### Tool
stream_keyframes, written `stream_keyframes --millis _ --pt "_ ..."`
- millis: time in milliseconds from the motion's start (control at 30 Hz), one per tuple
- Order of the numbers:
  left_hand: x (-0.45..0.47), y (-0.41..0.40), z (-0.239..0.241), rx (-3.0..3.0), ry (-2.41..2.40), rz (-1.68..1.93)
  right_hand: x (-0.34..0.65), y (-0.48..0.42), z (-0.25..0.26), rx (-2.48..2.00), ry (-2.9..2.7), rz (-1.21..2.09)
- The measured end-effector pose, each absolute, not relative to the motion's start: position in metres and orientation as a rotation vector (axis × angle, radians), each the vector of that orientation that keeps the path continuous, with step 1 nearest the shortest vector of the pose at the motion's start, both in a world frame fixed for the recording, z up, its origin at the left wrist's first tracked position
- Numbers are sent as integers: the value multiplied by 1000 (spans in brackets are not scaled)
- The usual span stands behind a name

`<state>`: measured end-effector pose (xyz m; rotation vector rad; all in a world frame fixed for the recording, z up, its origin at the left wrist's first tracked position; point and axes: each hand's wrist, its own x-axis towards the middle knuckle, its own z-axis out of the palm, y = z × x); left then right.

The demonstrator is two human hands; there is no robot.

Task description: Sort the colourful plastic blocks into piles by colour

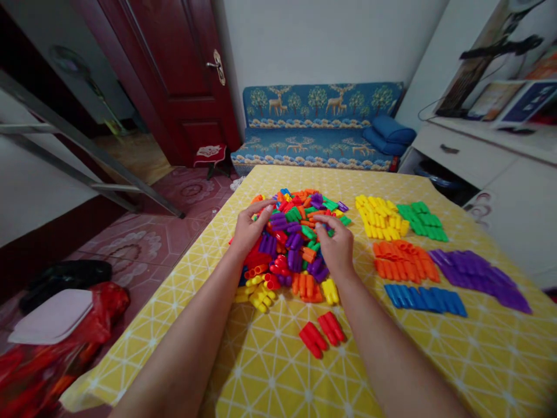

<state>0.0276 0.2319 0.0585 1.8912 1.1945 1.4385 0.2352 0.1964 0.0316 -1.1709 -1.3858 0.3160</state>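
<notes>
Nearest, two red pieces lie on the yellow-covered tabletop, short of the fingers. Farther in, the mixed pile sits between the left hand and right hand, fingers bent at its two sides; whether they grip any piece, I cannot tell. Beyond: the patterned sofa.

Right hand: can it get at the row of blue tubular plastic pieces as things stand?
Likely yes: the right hand is at the multicoloured plastic pile, and bare yellow, white-lined tablecloth leads to the left end of the blue row. Nothing covers the row.
</notes>
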Motion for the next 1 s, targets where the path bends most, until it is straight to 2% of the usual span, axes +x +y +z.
stream_keyframes --millis 233,533,800,1000 --pt "43 221 61 2466 1238 854 229 194 19 -1217 -1510 329" --pt "44 227 49 2560 1430 1027 220 191 23 -1160 -1736 227" --pt "42 228 48 2484 1182 1165 214 186 25 -1197 -1824 156" --pt "42 224 51 2499 1089 1214 215 189 18 -1122 -1573 349"
